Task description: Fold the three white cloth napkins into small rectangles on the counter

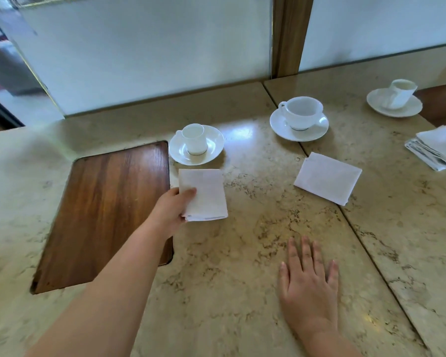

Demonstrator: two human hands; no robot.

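Three white napkins lie folded on the beige stone counter [242, 292]. My left hand [171, 211] grips the near-left corner of one folded napkin [206, 194], which sits just below a small cup and saucer. A second folded napkin [328, 177] lies flat to the right, untouched. The third folded napkin [435, 148] rests at the far right edge, its layered fold facing me. My right hand [308, 279] lies flat on the counter, palm down, fingers spread, holding nothing.
A dark wooden board [106, 212] is set into the counter left of my left hand. Three white cups on saucers stand behind the napkins: a small cup [195, 141], a wide cup [301, 113], and a far cup [397, 96]. A frosted glass panel backs the counter.
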